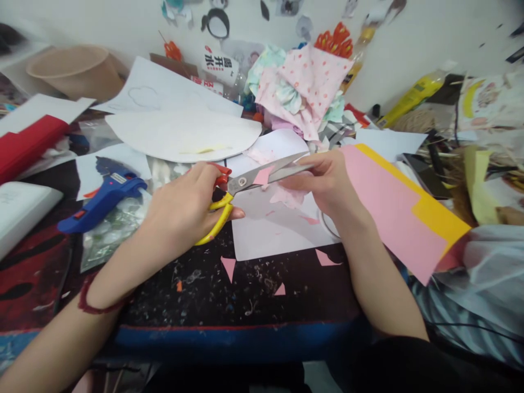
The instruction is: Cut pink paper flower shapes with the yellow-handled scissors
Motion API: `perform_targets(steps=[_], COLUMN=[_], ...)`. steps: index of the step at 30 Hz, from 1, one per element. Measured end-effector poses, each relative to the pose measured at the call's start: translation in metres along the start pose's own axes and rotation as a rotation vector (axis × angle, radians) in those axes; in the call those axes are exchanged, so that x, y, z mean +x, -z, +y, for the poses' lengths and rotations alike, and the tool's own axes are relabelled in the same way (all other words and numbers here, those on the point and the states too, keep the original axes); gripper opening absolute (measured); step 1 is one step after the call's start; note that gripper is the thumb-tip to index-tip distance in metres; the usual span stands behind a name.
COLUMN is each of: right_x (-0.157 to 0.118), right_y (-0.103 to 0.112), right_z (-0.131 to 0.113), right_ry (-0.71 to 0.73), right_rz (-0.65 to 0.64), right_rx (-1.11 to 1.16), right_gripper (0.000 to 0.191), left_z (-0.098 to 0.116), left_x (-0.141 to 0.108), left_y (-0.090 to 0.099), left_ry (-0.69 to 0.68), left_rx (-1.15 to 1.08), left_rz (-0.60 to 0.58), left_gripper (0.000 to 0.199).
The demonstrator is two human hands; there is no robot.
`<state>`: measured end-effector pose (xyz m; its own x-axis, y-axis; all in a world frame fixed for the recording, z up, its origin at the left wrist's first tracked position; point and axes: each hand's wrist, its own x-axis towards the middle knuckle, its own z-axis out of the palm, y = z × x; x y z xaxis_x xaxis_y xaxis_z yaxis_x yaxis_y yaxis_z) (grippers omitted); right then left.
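Observation:
My left hand [192, 196] grips the scissors [242, 181] by their yellow and red handles. The blades are parted and point right. A small piece of pink paper [263, 176] sits at the blades. Around the blade tips, my right hand [325, 177] has its thumb and fingers closed in a pinch. Just below its thumb shows a pale pink paper piece [290, 196] with a wavy edge, partly covered by the fingers. Beneath both hands lies a white sheet [266, 234] with thin pink offcuts on it. Part of a ring-shaped item [327, 225] shows beside my right wrist.
Pink scraps [228, 267] lie on the dark tabletop [184, 300]. At left rests a blue glue gun [104, 199] on a clear bag. Pink sheet [393, 213] and yellow sheet [434, 210] lie right. Behind are white foam board [184, 134] and crumpled dotted fabric [303, 82].

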<state>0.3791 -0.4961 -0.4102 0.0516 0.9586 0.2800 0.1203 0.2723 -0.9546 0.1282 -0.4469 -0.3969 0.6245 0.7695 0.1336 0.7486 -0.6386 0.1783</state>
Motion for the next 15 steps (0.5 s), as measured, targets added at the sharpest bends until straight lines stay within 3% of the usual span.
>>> perform_targets(steps=[2, 6, 15], right_x=[-0.0005, -0.0026, -0.003], right_y=[-0.0009, -0.0021, -0.0087], right_z=[-0.0002, -0.0001, 0.0001], right_ry=[-0.005, -0.028, 0.123], right_rz=[0.006, 0.021, 0.009], right_rx=[-0.003, -0.028, 0.035], right_gripper=[0.009, 0.007, 0.018], left_z=[0.0019, 0.0026, 0.0038], left_x=[-0.0003, 0.0007, -0.001], left_y=[-0.0024, -0.0053, -0.0079], left_ry=[-0.013, 0.05, -0.017], left_rx=[-0.048, -0.157, -0.153], left_rz=[0.031, -0.06, -0.092], left_gripper=[0.047, 0.038, 0.031])
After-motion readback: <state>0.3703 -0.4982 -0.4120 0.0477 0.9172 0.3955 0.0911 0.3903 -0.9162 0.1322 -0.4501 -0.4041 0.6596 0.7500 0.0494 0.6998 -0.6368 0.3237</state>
